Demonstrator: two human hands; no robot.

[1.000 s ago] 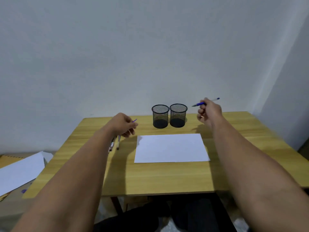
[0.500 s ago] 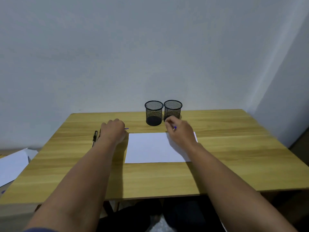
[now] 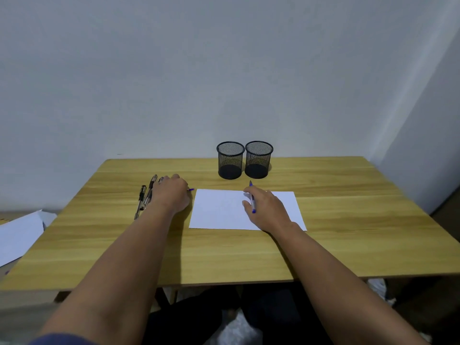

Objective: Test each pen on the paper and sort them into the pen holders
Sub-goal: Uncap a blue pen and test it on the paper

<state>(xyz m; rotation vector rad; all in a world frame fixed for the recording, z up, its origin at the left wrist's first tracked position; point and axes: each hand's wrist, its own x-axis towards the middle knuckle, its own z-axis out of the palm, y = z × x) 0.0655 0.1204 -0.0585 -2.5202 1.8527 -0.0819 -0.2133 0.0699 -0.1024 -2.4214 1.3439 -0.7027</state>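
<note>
1. You're on the testing step: your right hand (image 3: pixel 267 207) pinches a blue-capped ballpoint pen (image 3: pixel 252 204) over the white paper sheet (image 3: pixel 219 210), mid-frame.
2. Your left hand (image 3: pixel 171 194) lies curled over the spare dark pens (image 3: pixel 144 197) on the wooden surface (image 3: pixel 348 220); whether it actually holds one, can't tell.
3. Next: scribble, then drop it in one of the black mesh pen holders (image 3: pixel 230 160).

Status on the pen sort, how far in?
Barely started. Done: nothing sorted; both mesh pen holders look empty. In hand: the right hand holds a blue pen over the paper, which looks unmarked. Left: the dark pens on the table beside the left hand, then binning each.
</note>
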